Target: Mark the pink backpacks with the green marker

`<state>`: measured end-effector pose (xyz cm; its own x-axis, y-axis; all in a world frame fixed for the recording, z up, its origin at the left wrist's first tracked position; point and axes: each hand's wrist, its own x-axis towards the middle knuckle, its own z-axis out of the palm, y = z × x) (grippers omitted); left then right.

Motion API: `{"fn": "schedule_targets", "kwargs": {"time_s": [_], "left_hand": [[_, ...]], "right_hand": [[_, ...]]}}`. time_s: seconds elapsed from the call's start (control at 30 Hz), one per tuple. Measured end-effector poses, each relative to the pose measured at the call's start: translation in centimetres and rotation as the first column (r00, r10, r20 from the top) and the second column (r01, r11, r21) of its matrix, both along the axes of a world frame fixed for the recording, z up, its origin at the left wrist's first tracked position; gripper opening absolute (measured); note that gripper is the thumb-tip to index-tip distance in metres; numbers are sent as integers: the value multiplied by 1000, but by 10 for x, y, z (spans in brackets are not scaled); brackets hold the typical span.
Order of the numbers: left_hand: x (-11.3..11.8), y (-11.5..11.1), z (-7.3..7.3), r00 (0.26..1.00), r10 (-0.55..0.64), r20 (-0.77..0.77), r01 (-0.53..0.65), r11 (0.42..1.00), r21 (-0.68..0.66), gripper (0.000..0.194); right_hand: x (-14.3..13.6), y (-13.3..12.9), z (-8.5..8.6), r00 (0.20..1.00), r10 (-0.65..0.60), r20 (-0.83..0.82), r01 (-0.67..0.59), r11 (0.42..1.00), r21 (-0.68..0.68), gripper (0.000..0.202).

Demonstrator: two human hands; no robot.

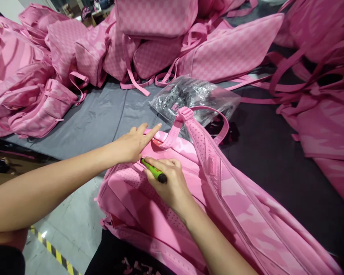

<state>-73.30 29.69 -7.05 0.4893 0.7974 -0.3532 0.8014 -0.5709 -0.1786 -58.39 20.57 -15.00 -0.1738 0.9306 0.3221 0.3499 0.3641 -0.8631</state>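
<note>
A pink camouflage backpack (189,160) lies across the table's near edge, its padded back panel facing up. My right hand (169,183) is closed around a green marker (153,169) with a black end, its other end against the panel near the top. Just beyond it, my left hand (133,145) rests flat on the backpack with its fingers spread. One shoulder strap (218,172) with a pink buckle (185,114) runs along the right side of the bag. The spot where the marker meets the fabric is partly hidden by my fingers.
Behind the backpack lies a clear plastic bag (195,95) with dark contents on the grey table cover (103,107). Pink checkered bags (232,47) pile up at the back, camouflage ones (46,107) at left, more (326,122) at right. Yellow-black tape (53,250) marks the floor.
</note>
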Motion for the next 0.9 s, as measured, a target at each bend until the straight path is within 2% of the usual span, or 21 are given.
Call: {"fn": "schedule_targets", "kwargs": {"time_s": [0.17,0.3,0.43,0.57,0.7,0.83,0.9], "left_hand": [[1,1,-4,1000,-8,13,8,1000,9,106],[-1,0,-5,999,-4,36,3,999,36,105],[-3,-1,-6,997,-20,74,18,999,32,102],[-8,-4,-6,991,-24,129,17,999,51,101],[-13,-7,-3,981,-13,192,13,1000,3,100],[-12,-7,2,985,48,168,-47,999,-12,98],[-11,-9,4,984,43,172,-42,999,-8,96]], "right_hand": [[4,-4,2,995,-65,72,63,998,20,24],[3,-2,3,999,11,31,-10,1000,-20,25],[3,-1,3,997,-49,63,47,999,21,25],[4,-1,3,1000,20,13,-20,1000,-4,25],[1,0,6,999,-13,37,12,1000,17,24],[-4,1,7,1000,12,12,-12,1000,24,22],[-3,0,7,1000,0,20,0,1000,17,23]]}}
